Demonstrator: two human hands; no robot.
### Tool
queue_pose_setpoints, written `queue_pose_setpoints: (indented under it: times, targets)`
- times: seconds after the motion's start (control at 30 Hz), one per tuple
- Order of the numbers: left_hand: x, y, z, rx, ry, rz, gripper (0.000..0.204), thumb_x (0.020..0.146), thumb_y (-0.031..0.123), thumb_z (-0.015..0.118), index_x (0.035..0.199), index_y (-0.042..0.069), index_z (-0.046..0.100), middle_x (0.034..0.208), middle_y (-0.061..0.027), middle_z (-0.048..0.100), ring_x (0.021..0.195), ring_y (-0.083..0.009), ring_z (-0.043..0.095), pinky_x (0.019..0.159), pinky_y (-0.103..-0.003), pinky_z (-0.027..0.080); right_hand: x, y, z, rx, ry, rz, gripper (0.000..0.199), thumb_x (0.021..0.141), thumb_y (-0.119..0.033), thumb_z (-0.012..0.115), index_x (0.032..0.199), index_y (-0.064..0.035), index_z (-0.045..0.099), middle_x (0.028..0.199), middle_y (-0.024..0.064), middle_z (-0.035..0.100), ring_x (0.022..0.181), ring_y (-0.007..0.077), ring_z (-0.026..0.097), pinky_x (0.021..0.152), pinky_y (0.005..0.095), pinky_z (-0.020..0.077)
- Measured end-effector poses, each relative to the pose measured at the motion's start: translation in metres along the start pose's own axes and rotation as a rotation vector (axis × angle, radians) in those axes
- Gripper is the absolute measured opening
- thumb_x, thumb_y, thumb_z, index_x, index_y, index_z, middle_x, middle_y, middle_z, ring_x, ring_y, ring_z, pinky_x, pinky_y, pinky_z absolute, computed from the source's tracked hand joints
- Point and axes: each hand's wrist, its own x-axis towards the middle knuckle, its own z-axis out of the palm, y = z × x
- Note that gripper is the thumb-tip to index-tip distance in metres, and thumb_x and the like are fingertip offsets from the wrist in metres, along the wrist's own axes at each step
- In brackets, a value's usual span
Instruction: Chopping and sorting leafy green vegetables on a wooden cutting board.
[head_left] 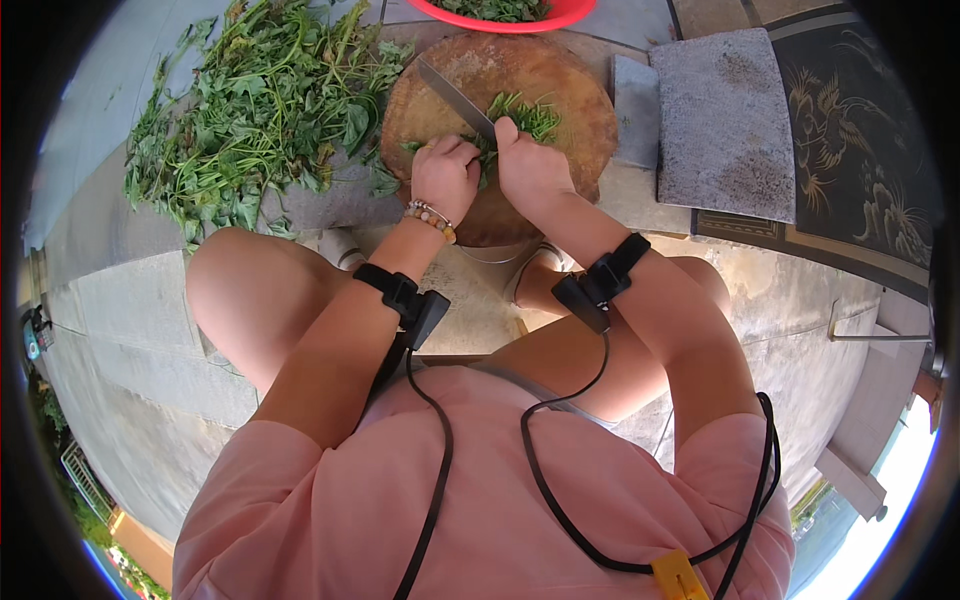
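A round wooden chopping board (570, 75) lies in front of me. My right hand (530, 170) is closed round the handle of a knife, and its broad blade (452, 97) slants away to the far left across the board. Just left of the blade, my left hand (445, 180) presses down with curled fingers on green leafy stems (487, 160), which are mostly hidden under it. Chopped green stems (530, 118) lie in a small heap on the board, beyond my right hand and to the right of the blade.
A large pile of leafy green stems (270, 110) spreads left of the board. At the far edge is a red basin (560, 17) with more cut greens. Right of the board stand a grey stone slab (725, 125) and a dark panel with gold drawings (850, 130).
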Motion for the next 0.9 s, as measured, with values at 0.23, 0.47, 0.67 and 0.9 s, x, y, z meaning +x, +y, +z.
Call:
queue_pose_setpoints:
  times: [0.23,0.47,0.67,0.9]
  targets:
    - [0.004,0.002,0.006,-0.046,0.021,-0.004,0.011,0.066,0.005,0.063,0.077,0.008,0.062,0.075,-0.0090,0.059,0.074,-0.0302,0.057,0.068,-0.040,0.045,-0.001,0.017,-0.013,0.086,-0.067,0.020,0.017,0.083,-0.009,0.046,0.096,-0.0040,0.037,0.085,0.0187,0.061,0.073,0.0342,0.063,0.060,0.0429,0.0513]
    - [0.021,0.005,0.017,-0.125,0.059,-0.162,0.016,0.066,0.008,0.066,0.080,0.009,0.060,0.075,-0.0087,0.060,0.075,-0.0299,0.057,0.069,-0.040,0.045,-0.019,0.005,-0.028,-0.013,0.014,0.012,0.017,0.082,-0.009,0.047,0.096,-0.0040,0.037,0.083,0.0176,0.061,0.070,0.0336,0.064,0.059,0.0408,0.0518]
    - [0.008,0.001,-0.003,0.032,0.005,-0.024,0.013,0.065,0.012,0.070,0.076,0.008,0.063,0.077,-0.0049,0.060,0.078,-0.0279,0.055,0.070,-0.037,0.043,-0.014,0.011,-0.004,-0.048,-0.004,-0.002,0.018,0.081,-0.008,0.047,0.096,-0.0046,0.036,0.080,0.0167,0.061,0.069,0.0337,0.064,0.058,0.0417,0.0519]
    - [0.004,-0.005,0.001,-0.026,0.024,0.110,0.005,0.067,0.006,0.064,0.072,0.007,0.065,0.077,-0.0047,0.060,0.076,-0.0270,0.054,0.070,-0.036,0.043,0.015,0.010,0.003,0.039,-0.007,0.014,0.018,0.084,-0.014,0.048,0.095,-0.0046,0.037,0.085,0.0177,0.061,0.071,0.0345,0.063,0.062,0.0422,0.0515]
